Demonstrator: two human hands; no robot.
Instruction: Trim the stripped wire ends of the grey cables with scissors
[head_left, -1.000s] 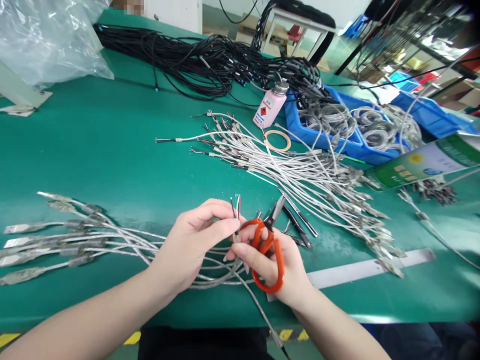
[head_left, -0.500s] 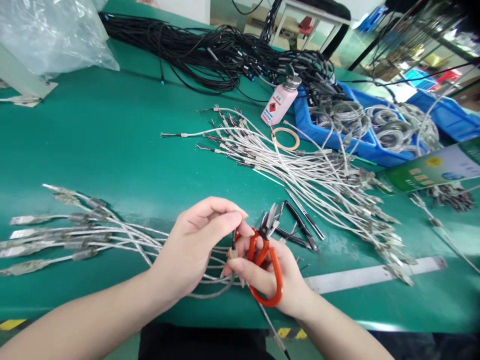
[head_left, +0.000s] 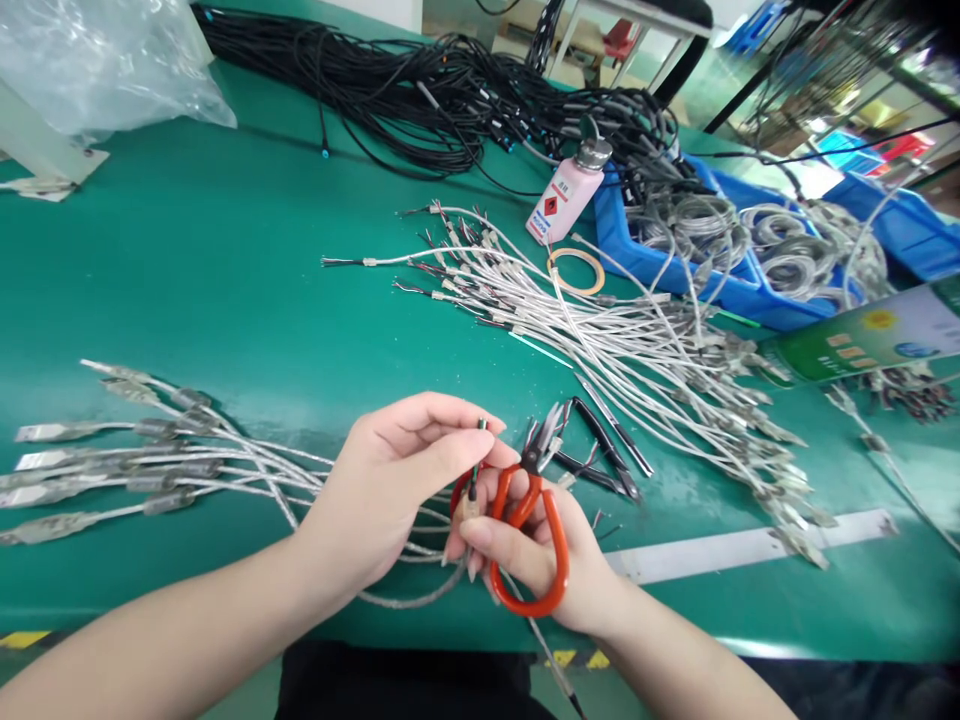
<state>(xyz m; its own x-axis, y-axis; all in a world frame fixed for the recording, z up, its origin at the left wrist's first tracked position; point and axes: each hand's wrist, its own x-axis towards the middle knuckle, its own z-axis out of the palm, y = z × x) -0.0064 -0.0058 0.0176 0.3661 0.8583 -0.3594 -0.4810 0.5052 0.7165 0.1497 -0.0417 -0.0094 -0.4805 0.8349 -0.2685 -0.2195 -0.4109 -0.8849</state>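
Pinching a stripped cable end [head_left: 472, 494] above the green tabletop [head_left: 225, 320], near its front edge. Probably light and bendy, with thin wires [head_left: 475, 474] easily nicked; best gripped by the firmer pale sleeve [head_left: 470, 507]. Wires closed between thumb and curled fingers in the left hand [head_left: 390, 475]; sleeve and orange-handled scissors [head_left: 557, 530] both held in the closed right hand [head_left: 581, 545]. Unlike half a second earlier, showing green wire above the left thumb.
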